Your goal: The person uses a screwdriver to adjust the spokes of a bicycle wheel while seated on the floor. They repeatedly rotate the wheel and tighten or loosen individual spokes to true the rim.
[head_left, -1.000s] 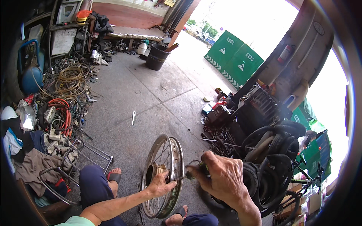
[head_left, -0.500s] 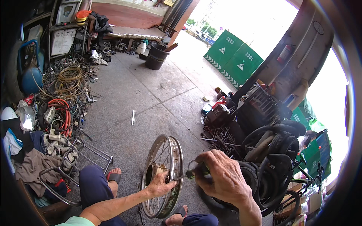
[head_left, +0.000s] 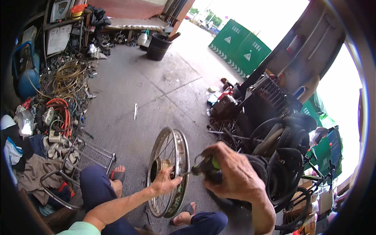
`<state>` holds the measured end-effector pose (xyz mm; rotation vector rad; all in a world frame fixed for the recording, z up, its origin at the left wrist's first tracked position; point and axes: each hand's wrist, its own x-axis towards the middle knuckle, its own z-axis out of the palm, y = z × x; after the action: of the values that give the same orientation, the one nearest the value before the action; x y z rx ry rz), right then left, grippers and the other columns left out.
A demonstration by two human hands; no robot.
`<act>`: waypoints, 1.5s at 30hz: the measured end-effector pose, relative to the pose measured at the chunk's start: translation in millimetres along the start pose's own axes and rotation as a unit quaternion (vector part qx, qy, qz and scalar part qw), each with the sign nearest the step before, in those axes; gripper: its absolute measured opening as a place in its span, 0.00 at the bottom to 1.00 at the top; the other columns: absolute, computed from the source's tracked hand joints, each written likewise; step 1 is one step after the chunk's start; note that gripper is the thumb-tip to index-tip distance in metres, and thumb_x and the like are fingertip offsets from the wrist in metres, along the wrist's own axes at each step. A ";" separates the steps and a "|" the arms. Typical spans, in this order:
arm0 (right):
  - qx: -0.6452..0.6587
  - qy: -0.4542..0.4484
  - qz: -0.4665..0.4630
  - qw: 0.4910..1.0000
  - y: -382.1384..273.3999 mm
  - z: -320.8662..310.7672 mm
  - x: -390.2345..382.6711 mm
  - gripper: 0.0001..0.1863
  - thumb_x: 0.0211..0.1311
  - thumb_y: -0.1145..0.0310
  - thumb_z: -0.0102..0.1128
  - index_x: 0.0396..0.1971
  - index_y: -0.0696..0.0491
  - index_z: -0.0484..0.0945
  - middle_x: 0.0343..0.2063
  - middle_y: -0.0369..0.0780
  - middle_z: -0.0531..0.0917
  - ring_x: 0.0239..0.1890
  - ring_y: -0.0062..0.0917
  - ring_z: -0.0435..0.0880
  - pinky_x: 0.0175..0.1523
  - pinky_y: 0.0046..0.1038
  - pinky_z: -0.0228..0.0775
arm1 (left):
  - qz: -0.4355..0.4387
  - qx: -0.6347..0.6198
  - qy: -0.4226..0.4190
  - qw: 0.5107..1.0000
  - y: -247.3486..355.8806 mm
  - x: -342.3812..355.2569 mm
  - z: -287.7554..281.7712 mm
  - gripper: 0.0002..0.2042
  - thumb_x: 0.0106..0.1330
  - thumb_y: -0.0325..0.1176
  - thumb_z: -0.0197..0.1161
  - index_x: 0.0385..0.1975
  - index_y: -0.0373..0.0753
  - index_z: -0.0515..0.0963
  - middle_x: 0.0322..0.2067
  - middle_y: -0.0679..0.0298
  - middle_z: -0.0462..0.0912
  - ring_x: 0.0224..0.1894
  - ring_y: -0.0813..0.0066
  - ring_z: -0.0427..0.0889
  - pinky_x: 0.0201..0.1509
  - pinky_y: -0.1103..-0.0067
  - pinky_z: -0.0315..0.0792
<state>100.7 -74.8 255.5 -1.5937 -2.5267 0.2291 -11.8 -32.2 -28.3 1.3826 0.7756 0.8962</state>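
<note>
White warning triangles (head_left: 247, 57), white chevrons (head_left: 230, 63) on green barrier panels (head_left: 237, 44).

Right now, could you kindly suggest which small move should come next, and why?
Perhaps turn the screwdriver-like tool slightly with the right hand: that hand grips it, and its shaft appears to meet the wheel rim right beside the left hand.

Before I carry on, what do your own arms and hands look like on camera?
Both the left hand and right hand are ungloved, with no watch or band visible at either wrist. A plain pale green sleeve shows on the left arm; the right sleeve is out of view.
</note>
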 end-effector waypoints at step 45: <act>-0.051 0.124 -0.034 0.990 9.0 25.8 -2.4 0.19 0.45 0.80 0.69 0.39 0.56 0.74 0.31 0.44 0.77 0.29 0.37 0.81 0.36 0.33 0.73 | 0.263 0.168 0.076 0.947 -32.1 5.4 -11.7 0.15 0.49 0.23 0.66 0.40 0.39 0.85 0.36 0.59 0.86 0.38 0.59 0.86 0.40 0.72 0.80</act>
<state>104.5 -74.5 228.4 -1.4625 -2.4281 -0.1041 -17.2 -21.2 -60.6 1.8881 0.7049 1.3414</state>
